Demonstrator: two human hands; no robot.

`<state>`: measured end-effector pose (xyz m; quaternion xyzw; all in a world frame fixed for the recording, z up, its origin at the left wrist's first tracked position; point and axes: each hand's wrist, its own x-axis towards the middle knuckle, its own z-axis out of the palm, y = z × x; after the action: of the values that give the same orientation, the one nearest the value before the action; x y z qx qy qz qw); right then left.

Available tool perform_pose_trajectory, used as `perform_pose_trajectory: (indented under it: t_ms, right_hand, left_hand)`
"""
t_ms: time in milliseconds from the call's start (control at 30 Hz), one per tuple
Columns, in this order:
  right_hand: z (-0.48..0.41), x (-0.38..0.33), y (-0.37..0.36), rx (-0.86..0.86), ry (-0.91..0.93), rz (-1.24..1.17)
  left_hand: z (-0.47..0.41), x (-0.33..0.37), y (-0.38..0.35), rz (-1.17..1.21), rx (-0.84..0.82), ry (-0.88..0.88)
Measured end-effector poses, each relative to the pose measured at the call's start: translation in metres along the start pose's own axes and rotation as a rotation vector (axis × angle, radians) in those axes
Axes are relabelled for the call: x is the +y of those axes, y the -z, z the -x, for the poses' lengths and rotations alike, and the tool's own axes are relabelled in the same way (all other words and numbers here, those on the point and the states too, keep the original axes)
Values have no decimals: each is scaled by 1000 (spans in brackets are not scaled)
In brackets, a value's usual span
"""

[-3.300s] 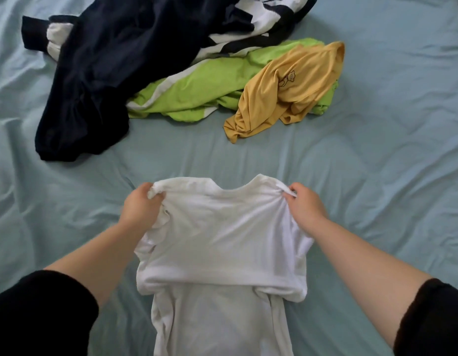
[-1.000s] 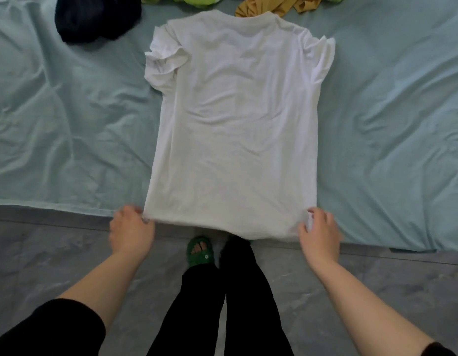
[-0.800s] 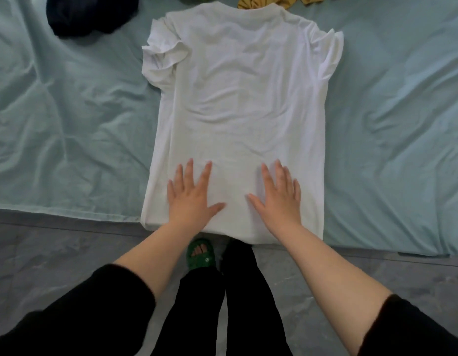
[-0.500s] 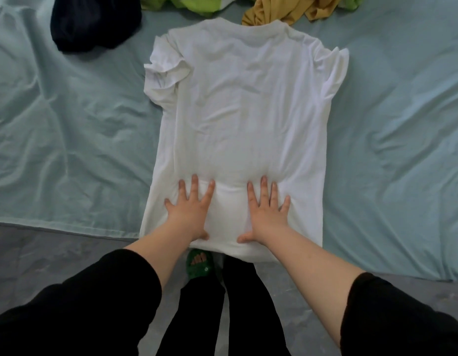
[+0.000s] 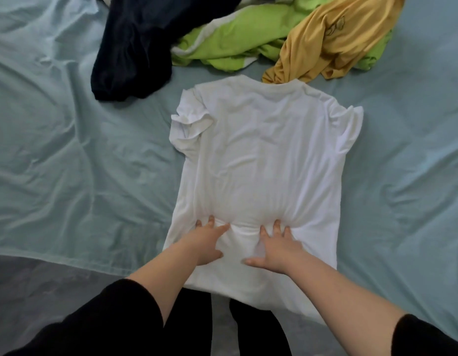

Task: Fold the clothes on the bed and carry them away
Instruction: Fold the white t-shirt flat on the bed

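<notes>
A white T-shirt (image 5: 261,155) lies spread flat on the blue-green bed sheet (image 5: 68,163), collar away from me, hem hanging over the near bed edge. My left hand (image 5: 206,241) and my right hand (image 5: 275,249) rest palm-down on its lower part, fingers spread, and the cloth bunches into wrinkles just ahead of the fingertips. The shirt's left sleeve is crumpled; the right sleeve lies flatter. Neither hand grips anything.
Beyond the shirt lies a pile of unfolded clothes: a dark navy garment (image 5: 135,47), a lime-green one (image 5: 235,39) and a mustard-yellow one (image 5: 333,42). The grey floor (image 5: 42,286) and my black-clad legs (image 5: 197,327) show below the bed edge.
The hands let go of the hem corners, came down flat on the lower shirt and slid forward, bunching the cloth. The view has tilted up, showing more of the pile.
</notes>
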<state>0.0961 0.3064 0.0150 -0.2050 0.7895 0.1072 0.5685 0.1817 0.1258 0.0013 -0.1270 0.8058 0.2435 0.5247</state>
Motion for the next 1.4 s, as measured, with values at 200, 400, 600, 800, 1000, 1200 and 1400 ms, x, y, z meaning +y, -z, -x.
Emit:
perform_pose_trajectory:
  t_ms: [200,400,600,800,1000,1200,1400]
  right_hand:
    - [-19,-49,97,448,77,-122]
    - [-78,-119,147,347,-32,-129]
    - [-104,-120,142,308,-67,-108]
    - [-103,-125,145,308,-93,-76]
    - [-100,-127,150,263,-109,-22]
    - [-96,-127,150,265,-101,-9]
    - [-91,-128,151,268,-96,1]
  left_hand:
    - [3,-23,91,412,465,119]
    - [-25,-51,159,591,815,186]
    - [-67,-47,184,590,876,255]
    - [-61,-99,189,1417,885,234]
    - [-48,-126,188,1845,732,250]
    - [-56,-113,195,1209,818,262]
    - [-55,-138,202,1347,1151,182]
